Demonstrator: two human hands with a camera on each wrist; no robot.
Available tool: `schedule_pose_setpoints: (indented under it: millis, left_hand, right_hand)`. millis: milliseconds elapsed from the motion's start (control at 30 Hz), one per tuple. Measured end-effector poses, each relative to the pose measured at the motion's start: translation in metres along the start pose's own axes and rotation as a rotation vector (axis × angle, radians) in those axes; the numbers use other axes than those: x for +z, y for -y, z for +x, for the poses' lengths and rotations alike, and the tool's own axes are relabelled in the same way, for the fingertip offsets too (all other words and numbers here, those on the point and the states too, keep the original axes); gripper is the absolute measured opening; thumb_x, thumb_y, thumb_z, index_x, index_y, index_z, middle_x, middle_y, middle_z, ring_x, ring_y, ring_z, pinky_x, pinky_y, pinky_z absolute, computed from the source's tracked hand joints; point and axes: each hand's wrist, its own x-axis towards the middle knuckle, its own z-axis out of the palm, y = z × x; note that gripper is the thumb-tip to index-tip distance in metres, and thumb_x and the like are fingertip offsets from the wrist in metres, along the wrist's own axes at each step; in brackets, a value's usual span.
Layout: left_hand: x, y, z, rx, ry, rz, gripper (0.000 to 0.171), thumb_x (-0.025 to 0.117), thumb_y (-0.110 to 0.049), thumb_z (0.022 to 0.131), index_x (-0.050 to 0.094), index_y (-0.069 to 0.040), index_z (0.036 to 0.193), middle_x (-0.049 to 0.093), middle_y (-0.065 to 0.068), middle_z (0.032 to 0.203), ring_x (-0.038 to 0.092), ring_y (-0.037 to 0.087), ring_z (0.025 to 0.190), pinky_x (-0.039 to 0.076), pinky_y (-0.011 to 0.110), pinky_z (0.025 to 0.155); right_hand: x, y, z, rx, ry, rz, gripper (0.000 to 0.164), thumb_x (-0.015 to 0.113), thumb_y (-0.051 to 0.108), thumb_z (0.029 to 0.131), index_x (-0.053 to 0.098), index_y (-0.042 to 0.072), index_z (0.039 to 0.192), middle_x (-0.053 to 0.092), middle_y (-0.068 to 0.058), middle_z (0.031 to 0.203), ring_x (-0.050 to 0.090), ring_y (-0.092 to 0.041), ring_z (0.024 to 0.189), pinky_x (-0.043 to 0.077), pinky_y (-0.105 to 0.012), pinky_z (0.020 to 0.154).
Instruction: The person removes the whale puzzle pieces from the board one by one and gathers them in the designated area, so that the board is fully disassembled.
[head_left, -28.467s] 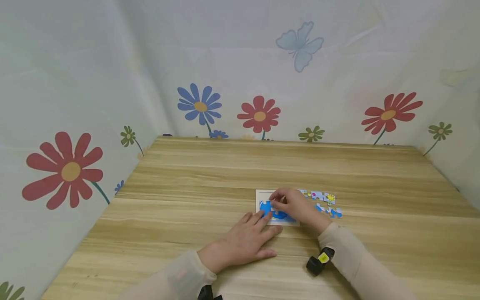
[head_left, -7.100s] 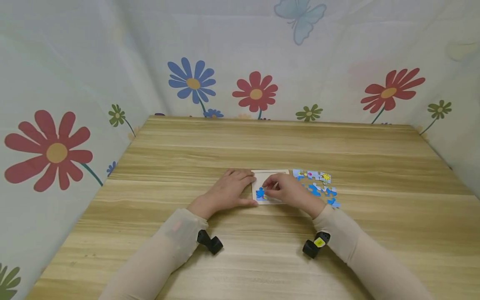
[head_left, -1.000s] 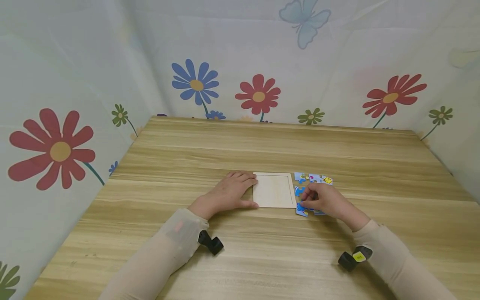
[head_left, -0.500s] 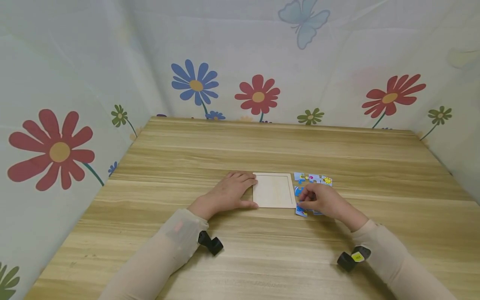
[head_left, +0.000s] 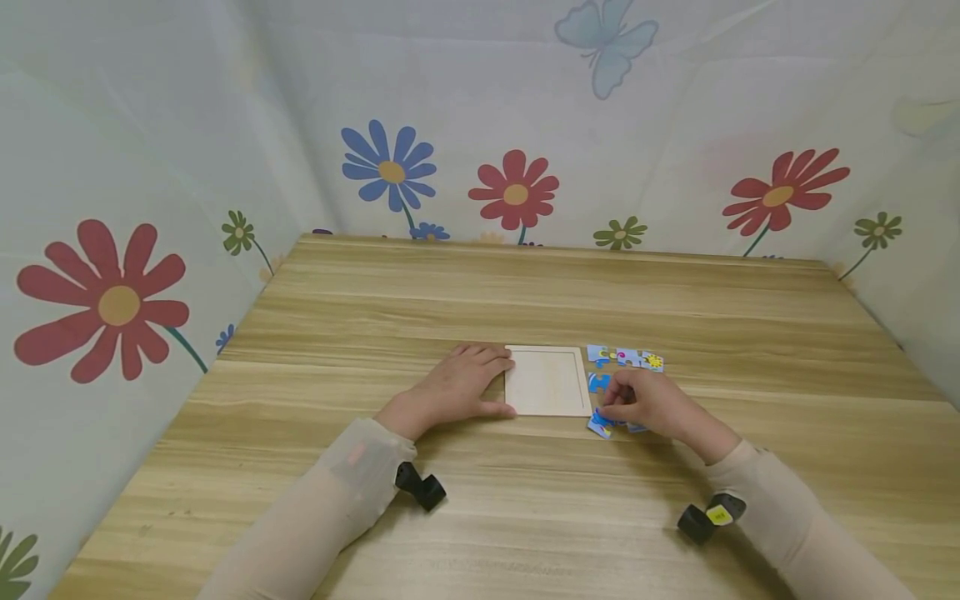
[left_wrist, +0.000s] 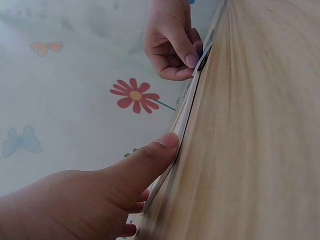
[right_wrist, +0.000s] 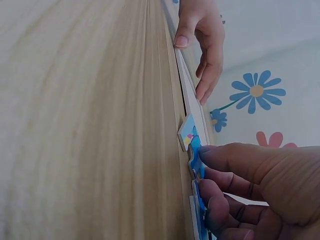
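A shallow wooden puzzle tray (head_left: 549, 383) lies bare on the table. Along its left edge my left hand (head_left: 457, 382) rests, thumb at the near corner and fingers at the far one. Just right of the tray, my right hand (head_left: 647, 400) pinches a blue puzzle piece (head_left: 600, 422) between thumb and fingers. In the right wrist view that piece (right_wrist: 189, 134) is tipped up beside the tray's end. Other jigsaw pieces (head_left: 628, 357) lie in a row behind the right hand, one blue piece (head_left: 597, 382) is beside its fingertips, and more are partly hidden under it.
The wood-grain table (head_left: 420, 292) spreads around the tray. A white cloth with printed flowers (head_left: 515, 195) hangs along its back and sides. Each forearm wears a black wrist camera, the left camera (head_left: 422, 486) and the right camera (head_left: 708, 517).
Long before, pieces lay in the tray; they are now on its right. Within the last second the pinched piece has turned slightly at the right fingertips. The left hand stays put.
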Motion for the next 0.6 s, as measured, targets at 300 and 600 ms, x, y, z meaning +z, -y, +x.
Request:
schedule_pose_setpoints:
  millis: [300,600]
  left_hand:
    - [-0.0005,-0.0004,-0.0008,0.006,-0.008,-0.01,0.077,0.061,-0.062,0.084,0.048,-0.011,0.141,0.044,0.003,0.149,0.037,0.024,0.14,0.025,0.044,0.117]
    - [-0.0008,-0.0002,-0.0008,0.007,-0.003,-0.016,0.077,0.061,-0.061,0.085,0.048,-0.011,0.141,0.043,0.003,0.15,0.037,0.024,0.14,0.025,0.044,0.117]
  right_hand:
    - [0.0006,0.0031,-0.0002,-0.01,0.0,0.006,0.012,0.072,0.017,0.085,0.064,0.008,0.083,0.06,0.003,0.072,0.046,-0.005,0.062,0.04,-0.019,0.056]
    - [0.0086,0.0095,0.0013,-0.015,-0.043,-0.034,0.016,0.077,0.024,0.08,0.065,0.012,0.078,0.059,0.004,0.071,0.046,-0.006,0.062,0.04,-0.02,0.056]
